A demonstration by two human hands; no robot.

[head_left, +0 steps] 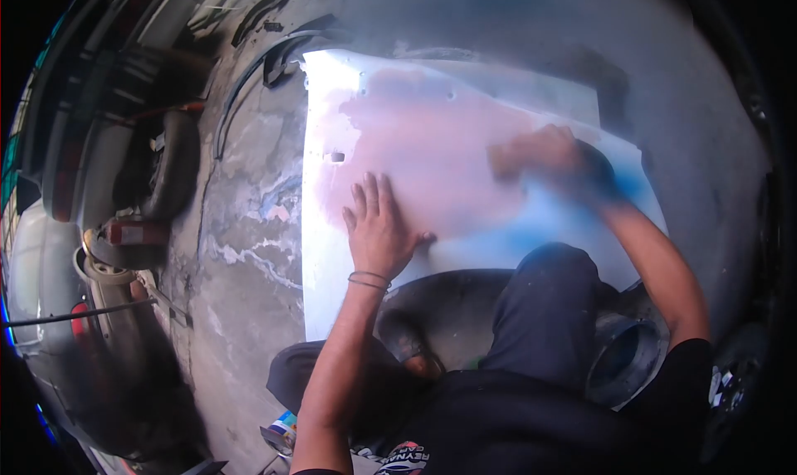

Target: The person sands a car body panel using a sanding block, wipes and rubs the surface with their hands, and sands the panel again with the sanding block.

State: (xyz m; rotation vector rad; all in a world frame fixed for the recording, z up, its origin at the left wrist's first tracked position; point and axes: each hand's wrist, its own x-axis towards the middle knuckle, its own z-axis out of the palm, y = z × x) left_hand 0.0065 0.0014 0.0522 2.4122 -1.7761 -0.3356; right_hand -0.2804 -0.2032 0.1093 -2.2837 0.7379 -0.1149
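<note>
A white car body panel (322, 284) with a curved wheel-arch cut-out lies in front of my knees. Much of its surface carries a dull pink patch (440, 143), and there is a blue smear (531, 236) lower right. My left hand (378, 230) rests flat on the pink area's lower left, fingers spread. On the right side of the panel, my right hand (548, 155) is blurred by motion. Its fingers are closed around a brownish sanding block (501, 161) against the pink patch. The block's underside is hidden.
Bumpers and other car parts (124, 135) are piled along the left. A thin curved black strip (226, 118) lies on the stained concrete floor (241, 301). A wheel rim-like round part (627, 359) sits by my right knee, and a can (282, 425) stands lower left.
</note>
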